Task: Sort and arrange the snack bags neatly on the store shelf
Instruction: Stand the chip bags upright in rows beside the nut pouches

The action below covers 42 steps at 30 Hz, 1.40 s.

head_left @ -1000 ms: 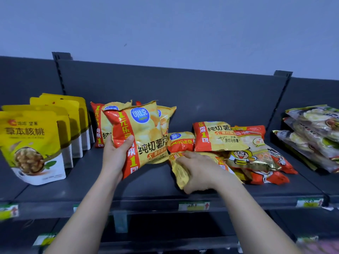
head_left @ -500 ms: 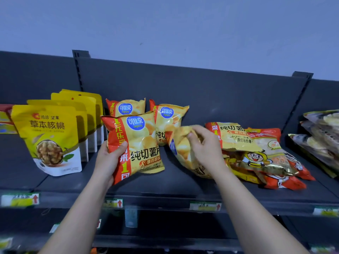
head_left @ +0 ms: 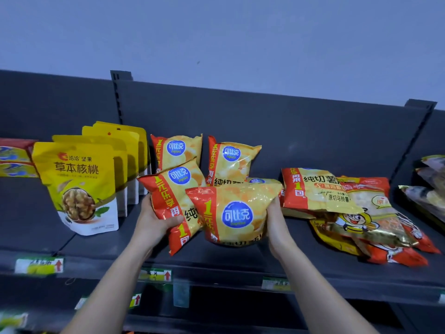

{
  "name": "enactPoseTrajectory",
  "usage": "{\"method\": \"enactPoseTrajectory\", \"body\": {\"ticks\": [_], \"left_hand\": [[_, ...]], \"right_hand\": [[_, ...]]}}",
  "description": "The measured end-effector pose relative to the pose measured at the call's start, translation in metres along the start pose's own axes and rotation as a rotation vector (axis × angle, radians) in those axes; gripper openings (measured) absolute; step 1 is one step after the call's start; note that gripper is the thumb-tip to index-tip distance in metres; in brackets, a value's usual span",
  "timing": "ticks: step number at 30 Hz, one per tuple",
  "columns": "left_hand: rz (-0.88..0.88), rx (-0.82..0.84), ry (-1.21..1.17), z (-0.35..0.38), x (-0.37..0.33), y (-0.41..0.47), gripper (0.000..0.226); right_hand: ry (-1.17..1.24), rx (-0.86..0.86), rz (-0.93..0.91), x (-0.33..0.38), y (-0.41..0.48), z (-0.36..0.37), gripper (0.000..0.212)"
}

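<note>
My left hand [head_left: 154,220] grips a chip bag [head_left: 172,194] by its edge at the front of the shelf [head_left: 108,247], and my right hand [head_left: 277,222] clasps a second bag [head_left: 237,213] face-out beside it, likely to stand both before the back row [head_left: 231,160], left of the pile [head_left: 356,213].

Chip bags [head_left: 237,214]: glossy plastic film, creased, with bright glare patches. Walnut pouches [head_left: 77,179]: smooth laminated film with a softer sheen. Cartoon-print bags [head_left: 375,227]: shiny, gold foil-like panels. Shelf [head_left: 101,239] and back panel [head_left: 289,131]: smooth, matt dark grey, metal-looking. Price labels [head_left: 38,265]: paper-like. Wall [head_left: 216,32]: matt.
</note>
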<state>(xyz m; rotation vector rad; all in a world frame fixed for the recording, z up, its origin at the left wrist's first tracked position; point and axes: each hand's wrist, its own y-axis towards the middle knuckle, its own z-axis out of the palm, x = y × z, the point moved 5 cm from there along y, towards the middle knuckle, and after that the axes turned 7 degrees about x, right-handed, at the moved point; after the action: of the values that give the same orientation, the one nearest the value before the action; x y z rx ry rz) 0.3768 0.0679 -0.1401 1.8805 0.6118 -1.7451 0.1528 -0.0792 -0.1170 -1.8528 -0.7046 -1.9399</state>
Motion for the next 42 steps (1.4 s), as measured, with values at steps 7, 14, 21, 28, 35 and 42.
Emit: {"method": "enactPoseTrajectory", "body": {"ticks": [7,14,21,28,35,42], "left_hand": [[0.059,-0.032,0.147,-0.006,-0.008,0.022,0.094],[0.079,0.016,0.19,0.0,-0.006,0.027,0.108],[0.135,-0.045,0.355,-0.015,-0.023,0.039,0.105],[0.148,-0.04,0.39,-0.018,-0.016,0.061,0.112],[0.143,-0.188,0.441,-0.013,-0.01,0.07,0.121],[0.144,-0.042,0.493,-0.026,-0.011,0.083,0.102]], "right_hand": [[-0.169,-0.292,0.005,0.006,0.008,-0.012,0.046],[-0.158,0.101,0.022,0.001,0.009,0.016,0.074],[-0.087,-0.125,-0.005,-0.004,0.025,0.005,0.063],[-0.237,-0.213,-0.053,-0.007,0.033,0.023,0.065],[-0.285,-0.136,-0.065,-0.009,0.044,0.037,0.057],[-0.321,-0.283,-0.099,-0.011,0.05,0.019,0.061]]}}
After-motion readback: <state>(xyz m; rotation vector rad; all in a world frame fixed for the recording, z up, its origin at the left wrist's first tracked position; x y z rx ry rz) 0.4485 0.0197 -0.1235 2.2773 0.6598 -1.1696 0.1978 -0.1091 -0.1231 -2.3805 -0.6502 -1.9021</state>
